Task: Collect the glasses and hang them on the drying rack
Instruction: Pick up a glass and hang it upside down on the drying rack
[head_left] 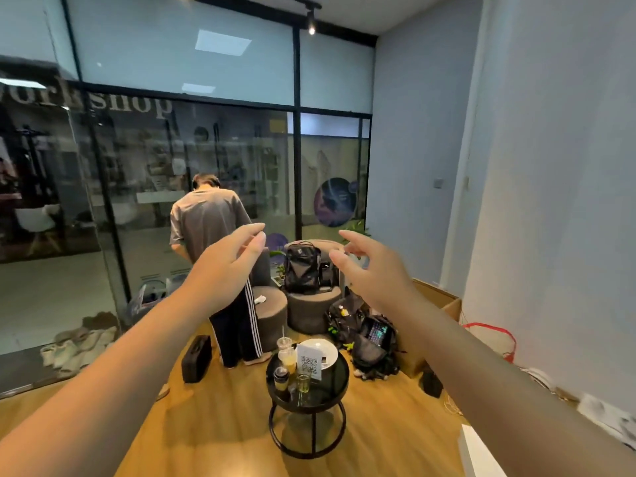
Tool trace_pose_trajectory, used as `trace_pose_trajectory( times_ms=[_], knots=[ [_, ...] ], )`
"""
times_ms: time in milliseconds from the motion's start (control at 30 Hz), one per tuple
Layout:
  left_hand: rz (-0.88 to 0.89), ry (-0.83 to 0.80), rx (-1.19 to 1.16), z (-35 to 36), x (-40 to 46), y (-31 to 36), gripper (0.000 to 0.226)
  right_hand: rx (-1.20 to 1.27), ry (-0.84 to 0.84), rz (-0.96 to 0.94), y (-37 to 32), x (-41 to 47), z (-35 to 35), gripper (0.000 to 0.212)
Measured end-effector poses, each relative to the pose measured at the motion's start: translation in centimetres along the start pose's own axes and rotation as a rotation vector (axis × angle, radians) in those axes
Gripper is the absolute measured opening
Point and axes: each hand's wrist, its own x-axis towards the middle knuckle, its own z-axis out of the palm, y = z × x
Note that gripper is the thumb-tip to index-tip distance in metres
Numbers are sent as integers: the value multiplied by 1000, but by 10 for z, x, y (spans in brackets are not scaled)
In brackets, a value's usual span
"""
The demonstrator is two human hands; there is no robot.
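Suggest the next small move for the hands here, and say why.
Probably lower the right hand toward the clear glass on the round black table. Both hands, the left hand too, are open, empty and raised well above the table, and no drying rack is in view, so collecting a glass seems to come first.

Glossy dark glass table (330, 390), clear glass (303, 385), smooth wood floor (213, 418)

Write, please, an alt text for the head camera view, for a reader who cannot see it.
Two bare forearms reach forward, the left hand and right hand both open and empty, above a small round black glass-topped side table. On it stand a clear drinking glass, a plastic cup with a straw and a white plate. Behind, a person in a grey T-shirt faces a glass wall.
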Motion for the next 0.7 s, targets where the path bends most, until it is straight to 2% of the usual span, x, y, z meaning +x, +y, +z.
trace_pose_trajectory(
  times_ms=[267,400,700],
  knots=[
    [-4,-53,37,96,100,-74,44,-9,-7,13,96,108,54,59],
    [-29,-94,2,140,150,-131,42,-31,-34,36,144,149,91,50],
    [-61,-244,-33,238,270,-264,48,-91,-90,191,246,250,178,65]
  ],
)
